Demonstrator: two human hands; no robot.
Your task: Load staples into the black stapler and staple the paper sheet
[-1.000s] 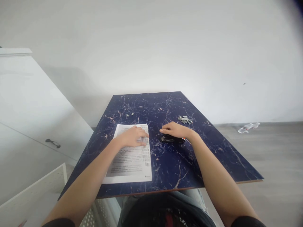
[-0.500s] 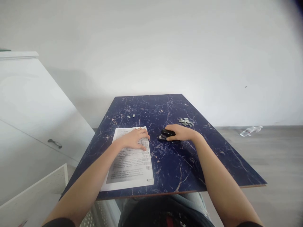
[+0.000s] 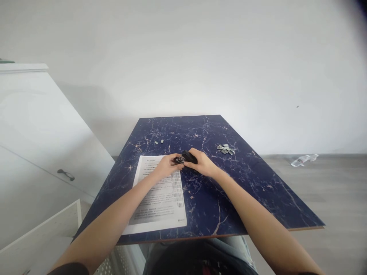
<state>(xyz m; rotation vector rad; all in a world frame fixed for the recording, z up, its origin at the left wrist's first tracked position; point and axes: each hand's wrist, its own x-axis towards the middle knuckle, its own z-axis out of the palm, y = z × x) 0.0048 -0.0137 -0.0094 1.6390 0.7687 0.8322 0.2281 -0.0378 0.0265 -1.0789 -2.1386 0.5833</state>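
A black stapler point(image 3: 189, 156) is held between both hands just right of the paper's upper right corner. My right hand point(image 3: 203, 162) wraps round its black body from the right. The fingers of my left hand point(image 3: 169, 165) close on its left end, where some metal shows. Beneath my left hand and forearm lies a printed paper point(image 3: 160, 198), flat on the table, with rows of staple-like marks down its right side. Whether it is one sheet or several I cannot tell.
The dark blue marbled table point(image 3: 229, 198) stands against a white wall. A pile of staple strips point(image 3: 226, 149) lies to the right, two small pieces point(image 3: 162, 141) farther left. A white cabinet point(image 3: 43, 126) is at left; a clear plastic item point(image 3: 304, 160) lies on the floor at right.
My right hand has brought the stapler left and lifted it a little, turning it. My left hand has left its flat rest on the paper and now grips the stapler's end.
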